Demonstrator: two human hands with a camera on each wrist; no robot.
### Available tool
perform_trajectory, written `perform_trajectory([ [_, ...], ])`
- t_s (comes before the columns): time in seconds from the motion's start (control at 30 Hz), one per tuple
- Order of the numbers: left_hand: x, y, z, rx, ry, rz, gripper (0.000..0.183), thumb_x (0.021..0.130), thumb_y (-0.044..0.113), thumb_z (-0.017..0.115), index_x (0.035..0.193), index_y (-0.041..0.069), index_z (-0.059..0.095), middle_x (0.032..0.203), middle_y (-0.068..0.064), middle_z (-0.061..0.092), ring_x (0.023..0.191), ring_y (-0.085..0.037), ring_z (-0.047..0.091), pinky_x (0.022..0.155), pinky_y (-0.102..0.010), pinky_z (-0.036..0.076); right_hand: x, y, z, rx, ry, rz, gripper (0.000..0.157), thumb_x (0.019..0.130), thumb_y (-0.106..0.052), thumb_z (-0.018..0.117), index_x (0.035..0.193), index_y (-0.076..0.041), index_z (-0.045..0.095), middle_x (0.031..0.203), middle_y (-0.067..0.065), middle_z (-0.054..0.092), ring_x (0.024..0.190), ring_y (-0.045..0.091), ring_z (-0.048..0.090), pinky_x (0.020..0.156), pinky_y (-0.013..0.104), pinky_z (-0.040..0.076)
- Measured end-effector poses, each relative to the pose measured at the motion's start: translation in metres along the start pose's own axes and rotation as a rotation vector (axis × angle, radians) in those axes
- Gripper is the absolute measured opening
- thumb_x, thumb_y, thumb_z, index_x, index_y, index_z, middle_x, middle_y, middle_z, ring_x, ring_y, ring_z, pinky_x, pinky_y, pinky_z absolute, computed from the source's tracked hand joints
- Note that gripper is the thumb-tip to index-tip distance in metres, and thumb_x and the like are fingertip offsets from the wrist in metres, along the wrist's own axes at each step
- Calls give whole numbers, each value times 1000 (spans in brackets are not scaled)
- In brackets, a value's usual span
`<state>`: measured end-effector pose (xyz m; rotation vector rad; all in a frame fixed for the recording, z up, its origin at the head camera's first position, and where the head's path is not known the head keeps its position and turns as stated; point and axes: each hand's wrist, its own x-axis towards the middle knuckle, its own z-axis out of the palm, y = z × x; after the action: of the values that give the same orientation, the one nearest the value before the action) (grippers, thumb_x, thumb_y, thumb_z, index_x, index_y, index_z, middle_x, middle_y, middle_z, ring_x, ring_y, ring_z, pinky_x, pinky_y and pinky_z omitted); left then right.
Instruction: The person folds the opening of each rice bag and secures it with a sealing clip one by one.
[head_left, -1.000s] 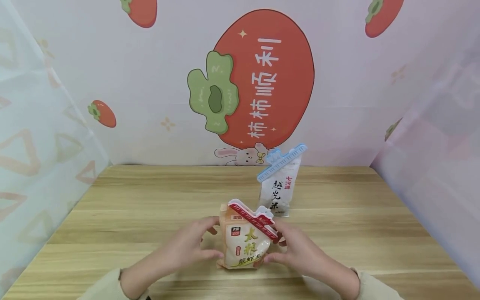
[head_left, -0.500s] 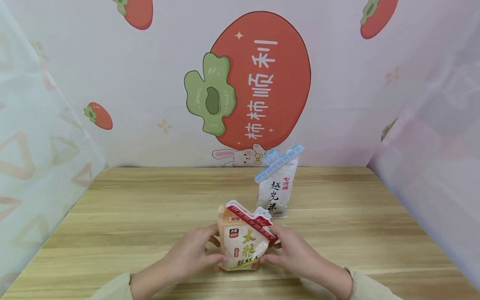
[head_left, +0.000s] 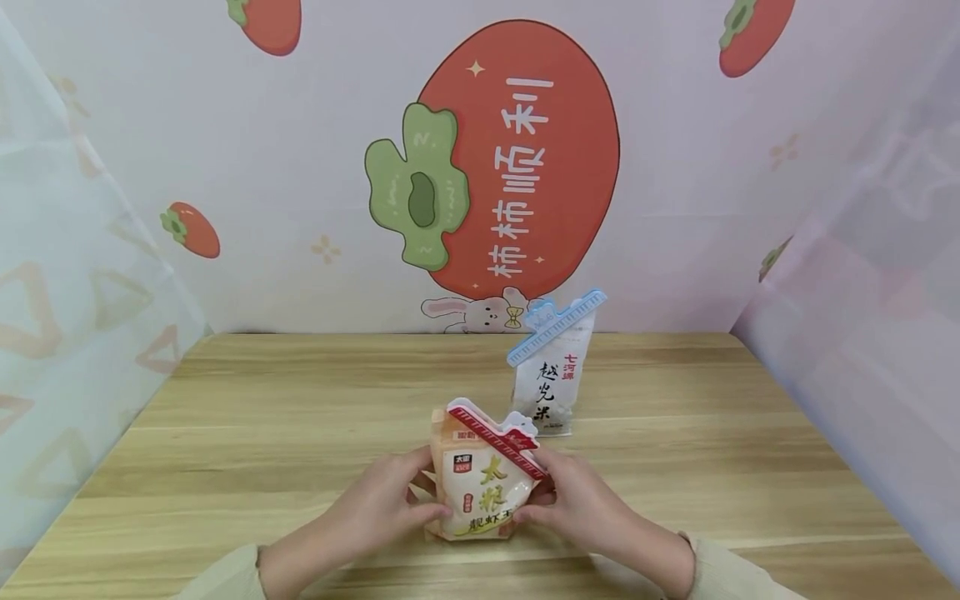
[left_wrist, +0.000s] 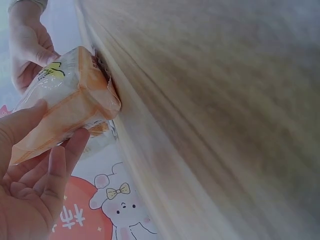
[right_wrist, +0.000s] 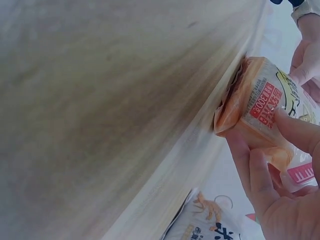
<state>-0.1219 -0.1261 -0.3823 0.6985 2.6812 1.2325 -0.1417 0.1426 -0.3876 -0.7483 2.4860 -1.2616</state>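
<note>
An orange-and-cream rice bag [head_left: 480,492] stands on the wooden table, its bottom meeting the tabletop in both wrist views. A red-and-white sealing clip [head_left: 498,440] slants across its top right corner. My left hand [head_left: 386,500] grips the bag's left side, thumb on the front and fingers reaching behind. On the opposite side my right hand [head_left: 581,500] holds it the same way, just below the clip's lower end. Parts of the fingers behind the bag are hidden in the head view.
Behind the held bag, a little to the right, stands a white rice bag [head_left: 551,383] with a blue sealing clip [head_left: 557,327] slanting over its top. The wooden table [head_left: 300,400] ends at a printed back wall [head_left: 675,167], with pale side sheets left and right.
My hands have closed in on the bag from both sides; thumbs and fingers now grip it. The camera view has shifted slightly. The white rice bag stays in place.
</note>
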Motion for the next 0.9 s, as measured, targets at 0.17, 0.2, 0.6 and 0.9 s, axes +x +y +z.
perform_trajectory([
  [0.17,0,-3,-2,2,8,-7,39,83,15,81,118,12,64,106,-4,75,88,-11,72,70,-21,55,3,-1,3,23,2,-10,52,80,-14,83,123,-1,57,106,11,71,87,11,70,71,17,56],
  [0.2,0,-4,-2,0,10,-9,39,83,15,81,118,12,64,107,-4,75,88,-11,71,70,-20,55,4,-1,3,28,3,-17,52,80,-14,83,123,0,56,106,12,71,87,11,71,72,17,56],
  [0.6,-1,-11,-12,-3,27,-2,38,84,19,80,117,11,64,105,-5,75,88,-13,71,70,-20,56,16,-1,11,50,11,-49,53,80,-9,82,126,-1,55,110,14,70,90,15,71,74,18,57],
  [0.9,1,-17,-19,6,23,2,40,84,19,80,118,9,63,106,-7,75,89,-15,71,70,-19,56,24,-3,12,1,21,-61,57,80,-10,82,129,-2,54,111,14,70,89,16,71,73,17,56],
])
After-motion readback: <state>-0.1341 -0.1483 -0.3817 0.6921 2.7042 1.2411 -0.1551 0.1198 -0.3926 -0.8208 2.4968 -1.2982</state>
